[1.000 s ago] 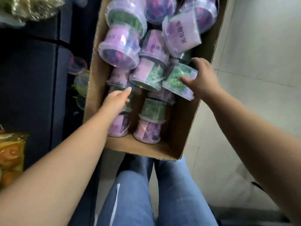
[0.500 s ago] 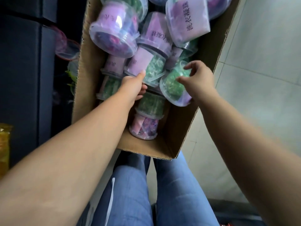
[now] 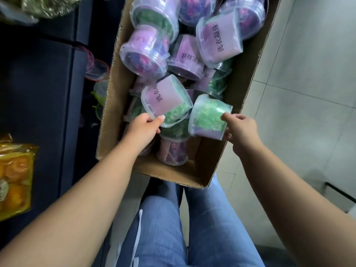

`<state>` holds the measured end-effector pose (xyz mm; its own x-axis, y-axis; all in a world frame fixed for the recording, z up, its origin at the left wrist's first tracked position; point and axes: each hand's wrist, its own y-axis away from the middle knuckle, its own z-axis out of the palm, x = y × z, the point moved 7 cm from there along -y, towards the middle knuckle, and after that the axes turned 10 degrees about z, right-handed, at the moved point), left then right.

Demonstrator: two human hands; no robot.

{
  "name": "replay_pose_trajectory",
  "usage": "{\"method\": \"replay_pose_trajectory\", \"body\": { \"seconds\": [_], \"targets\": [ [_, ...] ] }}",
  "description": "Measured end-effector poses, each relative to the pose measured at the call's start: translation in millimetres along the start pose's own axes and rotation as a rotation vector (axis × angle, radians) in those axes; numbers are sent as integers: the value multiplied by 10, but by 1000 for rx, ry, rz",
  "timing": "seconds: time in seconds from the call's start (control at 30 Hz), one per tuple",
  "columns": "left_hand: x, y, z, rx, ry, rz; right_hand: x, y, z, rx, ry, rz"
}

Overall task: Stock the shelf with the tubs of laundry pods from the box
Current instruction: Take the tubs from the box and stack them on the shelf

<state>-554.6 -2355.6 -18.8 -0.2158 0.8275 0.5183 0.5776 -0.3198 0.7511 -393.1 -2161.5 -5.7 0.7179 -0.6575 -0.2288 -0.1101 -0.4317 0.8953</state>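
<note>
Two round clear tubs [image 3: 166, 101] in left hand [image 3: 142, 128], right hand [image 3: 240, 130]; cardboard box [image 3: 210, 158] below.

The person wears blue denim jeans [image 3: 163, 228], light in tone and a little faded, which show below the fingers [image 3: 159, 119], on the wearer's side. A thin white cord [image 3: 137, 236] hangs along the left leg. Both forearms are bare up to the left hand [image 3: 141, 129] and the right hand [image 3: 240, 130].

Brown box [image 3: 107, 120], clear tubs [image 3: 165, 99] with purple labels, green pods.
</note>
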Motion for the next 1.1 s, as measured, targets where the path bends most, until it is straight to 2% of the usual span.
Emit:
{"method": "replay_pose_trajectory", "body": {
  "seconds": [0.07,0.17,0.33,0.5,0.57,0.67,0.77,0.87,0.97,1.03,1.1],
  "targets": [
    [120,7,-3,-14,-183,94,-19,49,-61,-13,-147,50],
    [293,46,-29,4,-345,230,-88,67,-158,22,-181,43],
    [302,144,-160,-1,-447,336,-144,22,-94,-53,-239,80],
    [192,260,-490,125,-480,409,14,5,150,-203,-172,247],
    [92,221,-612,167,-475,394,91,-30,264,-212,-93,248],
    [-193,46,-702,165,-463,255,49,-144,342,-118,155,81],
    [-369,-99,-700,169,-401,153,-61,-248,297,-16,248,8],
    [-350,-141,-608,167,-326,167,-69,-330,302,-97,183,126],
    [-330,-93,-541,235,-330,181,-101,-376,360,-190,97,226],
    [-387,-56,-473,264,-222,100,-141,-436,375,-183,120,254],
    [-506,8,-374,287,34,-73,-157,-496,435,-186,133,281]
  ]
}}
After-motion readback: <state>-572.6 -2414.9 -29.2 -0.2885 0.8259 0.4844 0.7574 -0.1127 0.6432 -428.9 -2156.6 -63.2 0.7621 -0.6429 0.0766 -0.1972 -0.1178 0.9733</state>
